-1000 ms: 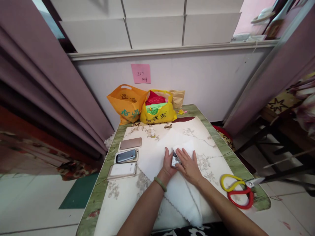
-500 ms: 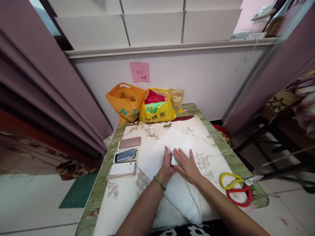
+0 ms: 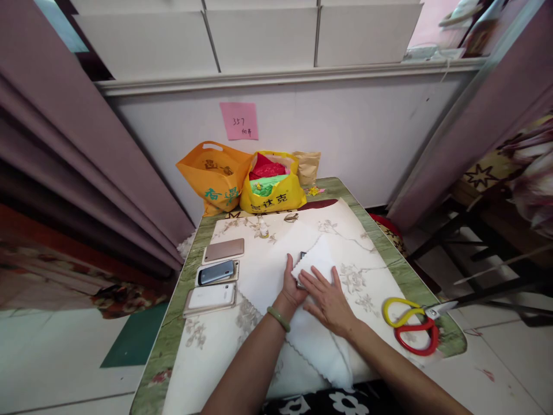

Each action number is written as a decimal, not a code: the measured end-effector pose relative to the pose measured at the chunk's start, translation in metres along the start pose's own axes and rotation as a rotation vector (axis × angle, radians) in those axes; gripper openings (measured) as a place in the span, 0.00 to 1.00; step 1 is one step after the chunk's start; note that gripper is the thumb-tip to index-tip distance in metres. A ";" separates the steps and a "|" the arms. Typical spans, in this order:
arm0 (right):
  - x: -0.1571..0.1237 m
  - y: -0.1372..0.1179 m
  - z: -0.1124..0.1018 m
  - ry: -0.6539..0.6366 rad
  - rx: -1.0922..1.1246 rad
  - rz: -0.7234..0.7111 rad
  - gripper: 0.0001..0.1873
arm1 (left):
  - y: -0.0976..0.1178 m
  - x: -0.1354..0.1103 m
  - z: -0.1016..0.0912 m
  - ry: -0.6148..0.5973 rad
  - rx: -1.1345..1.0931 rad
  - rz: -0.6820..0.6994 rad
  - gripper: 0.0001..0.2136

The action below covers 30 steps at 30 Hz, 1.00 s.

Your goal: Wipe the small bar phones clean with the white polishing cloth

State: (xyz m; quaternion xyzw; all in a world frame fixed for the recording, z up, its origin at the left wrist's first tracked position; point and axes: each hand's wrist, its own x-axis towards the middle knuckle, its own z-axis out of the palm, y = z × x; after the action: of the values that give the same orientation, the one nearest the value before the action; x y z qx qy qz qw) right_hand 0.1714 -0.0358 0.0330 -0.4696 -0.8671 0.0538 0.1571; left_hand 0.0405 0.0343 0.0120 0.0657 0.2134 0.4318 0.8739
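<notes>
A small keypad phone [image 3: 303, 255] lies under a folded part of a white cloth [image 3: 311, 341]; only bits of its edge show. My left hand [image 3: 292, 286] cups the phone's left side, its thumb raised alongside and its other fingers mostly hidden. Flat over the covered phone rests my right hand [image 3: 327, 300], fingers stretched out and pressing on the cloth. The rest of the cloth spreads over the table beneath both wrists, its scalloped edge toward me.
Several phones [image 3: 211, 296] lie in stacks at the left. Scissors [image 3: 415, 325] with yellow and red handles are at the right. An orange bag [image 3: 213, 178], a yellow bag [image 3: 276, 196] and a brown paper bag [image 3: 307, 168] stand at the back. Glasses [image 3: 291, 217] lie before them.
The phone's keypad showed between my hands before; now the cloth lies over it. My right hand has shifted slightly down and left on it. The camera view has moved a little.
</notes>
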 end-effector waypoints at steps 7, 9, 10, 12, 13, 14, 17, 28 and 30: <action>0.020 0.020 0.002 0.043 -0.033 0.194 0.32 | -0.001 0.005 -0.002 -0.013 -0.033 0.032 0.28; 0.006 0.016 0.000 0.053 -0.049 0.157 0.34 | 0.000 0.004 0.001 -0.020 -0.040 0.032 0.28; -0.002 0.012 -0.001 0.051 -0.050 0.124 0.34 | 0.001 0.003 0.002 -0.026 -0.040 0.029 0.29; -0.016 0.003 -0.003 0.037 -0.041 0.052 0.36 | 0.002 0.001 0.005 -0.036 -0.032 0.010 0.30; -0.020 -0.001 -0.004 0.029 -0.035 0.024 0.37 | 0.002 0.000 0.006 -0.030 -0.025 0.004 0.30; -0.022 -0.004 -0.005 0.023 -0.032 0.004 0.38 | 0.003 -0.001 0.007 -0.014 -0.020 0.005 0.30; -0.014 -0.007 -0.003 0.024 -0.044 -0.003 0.37 | 0.003 -0.001 0.006 0.055 -0.018 0.024 0.29; 0.012 0.009 0.001 0.063 -0.109 0.200 0.35 | 0.000 0.004 0.000 -0.019 -0.045 0.010 0.28; -0.002 0.002 -0.001 0.054 -0.102 0.151 0.36 | 0.001 0.002 0.002 -0.027 -0.039 0.020 0.30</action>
State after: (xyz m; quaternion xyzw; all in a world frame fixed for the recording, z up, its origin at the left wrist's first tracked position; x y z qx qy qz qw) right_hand 0.1742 -0.0368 0.0328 -0.5423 -0.8263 0.0087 0.1520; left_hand 0.0419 0.0367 0.0135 0.0566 0.1924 0.4437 0.8734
